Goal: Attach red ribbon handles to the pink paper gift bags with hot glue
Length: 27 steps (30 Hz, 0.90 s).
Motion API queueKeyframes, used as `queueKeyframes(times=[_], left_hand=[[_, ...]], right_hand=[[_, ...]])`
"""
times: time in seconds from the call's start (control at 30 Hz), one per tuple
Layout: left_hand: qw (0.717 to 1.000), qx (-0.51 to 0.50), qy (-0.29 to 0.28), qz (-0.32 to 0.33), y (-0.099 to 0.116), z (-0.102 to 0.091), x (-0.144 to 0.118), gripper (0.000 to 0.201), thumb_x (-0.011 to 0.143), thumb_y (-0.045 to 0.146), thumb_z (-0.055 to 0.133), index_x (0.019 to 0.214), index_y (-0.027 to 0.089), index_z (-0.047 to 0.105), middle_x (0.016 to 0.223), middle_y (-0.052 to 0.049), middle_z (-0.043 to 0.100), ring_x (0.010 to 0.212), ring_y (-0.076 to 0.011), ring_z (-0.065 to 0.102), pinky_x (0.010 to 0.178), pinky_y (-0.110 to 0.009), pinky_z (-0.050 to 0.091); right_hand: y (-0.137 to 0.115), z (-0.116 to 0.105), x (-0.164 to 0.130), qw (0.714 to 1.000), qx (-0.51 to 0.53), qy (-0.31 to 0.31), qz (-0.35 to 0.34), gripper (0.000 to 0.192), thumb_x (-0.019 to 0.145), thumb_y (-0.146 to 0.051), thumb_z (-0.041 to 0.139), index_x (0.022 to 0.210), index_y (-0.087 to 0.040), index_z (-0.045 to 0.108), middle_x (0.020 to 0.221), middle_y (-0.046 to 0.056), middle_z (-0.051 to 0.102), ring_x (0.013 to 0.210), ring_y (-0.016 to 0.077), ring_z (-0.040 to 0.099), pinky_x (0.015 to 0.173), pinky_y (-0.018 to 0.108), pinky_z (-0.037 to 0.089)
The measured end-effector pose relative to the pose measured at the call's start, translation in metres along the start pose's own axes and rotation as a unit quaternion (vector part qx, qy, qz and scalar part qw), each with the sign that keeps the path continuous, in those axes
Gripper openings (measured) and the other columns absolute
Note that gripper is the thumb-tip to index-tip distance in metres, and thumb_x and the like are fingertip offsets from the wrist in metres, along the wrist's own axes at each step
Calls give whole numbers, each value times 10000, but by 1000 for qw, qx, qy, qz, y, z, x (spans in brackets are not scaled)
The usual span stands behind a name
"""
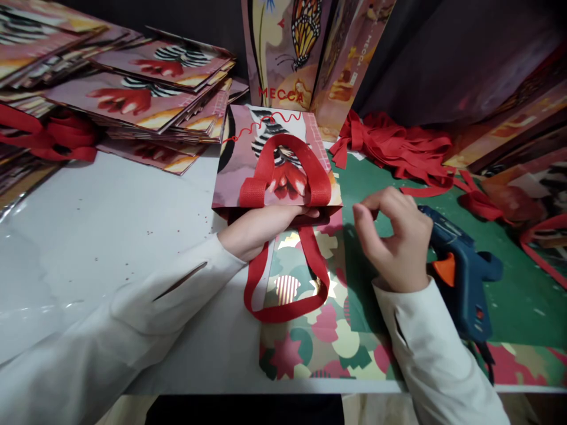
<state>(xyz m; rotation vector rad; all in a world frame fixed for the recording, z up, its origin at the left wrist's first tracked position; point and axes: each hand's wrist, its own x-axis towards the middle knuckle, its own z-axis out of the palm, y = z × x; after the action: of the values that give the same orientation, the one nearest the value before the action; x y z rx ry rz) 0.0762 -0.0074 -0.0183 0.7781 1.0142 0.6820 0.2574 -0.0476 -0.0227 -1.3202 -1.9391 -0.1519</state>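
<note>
Right, sizing down from the biggest item, all positions taken from the paper gift bag:

1. Table (110,236): white, glossy top. The paper gift bag (274,162) lies flat on it at centre, mouth edge toward the person.
2. Stack of flat bags (133,94): far left of the gift bag, fanned out. Same printed stock.
3. Gift bag itself: looks light, thin coated paper, likely slippery on the face and quick to crease. Best gripped at the stiffer folded mouth edge, not mid-panel.
4. Patterned paper sheet (328,330): just in front of the bag, under its lower handle.
5. Pile of red ribbon strips (398,147): right of the bag and behind. Soft, limp.
6. Blue glue gun (460,277): right of the bag, lying on the green mat (522,295). Nozzle probably hot, so hold by the grip only.
7. Red ribbon handles (283,171): one loop lies on the bag face, the other hangs off the mouth edge. Floppy, so I'd not lift by them if the glue is fresh.
8. Left hand (261,227): pressed on the mouth edge, fingers tucked at or inside the opening.
9. Right hand (394,242): beside the mouth edge, fingertips pinched narrow. Can't tell if it holds anything.
</note>
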Motion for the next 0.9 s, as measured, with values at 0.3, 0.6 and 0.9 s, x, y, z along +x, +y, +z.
queueKeyframes(times=[0.3,0.6,0.9], left_hand=[[999,-24,-43,10,-5,-2,5,220,620,211,763,820,142,703,929,-42,741,996,-208,634,978,-337,446],[1000,-5,10,7,-1,0,1,139,659,213,719,781,147,704,831,-33,724,909,-192,649,923,-320,463],[1000,11,-18,16,-4,-2,3,123,666,234,723,739,142,689,811,-42,719,902,-198,643,913,-345,455]], right_hand=[[-14,22,-9,997,9,-72,-35,47,913,-222,557,915,-218,604,798,13,642,761,170,562,746,326,363],[-26,30,-15,961,155,-109,200,161,860,-328,597,946,-211,667,625,-29,620,501,111,513,553,264,383],[-31,46,-14,812,446,-145,349,251,800,-435,654,827,-190,611,525,-66,490,456,82,426,456,223,336]])
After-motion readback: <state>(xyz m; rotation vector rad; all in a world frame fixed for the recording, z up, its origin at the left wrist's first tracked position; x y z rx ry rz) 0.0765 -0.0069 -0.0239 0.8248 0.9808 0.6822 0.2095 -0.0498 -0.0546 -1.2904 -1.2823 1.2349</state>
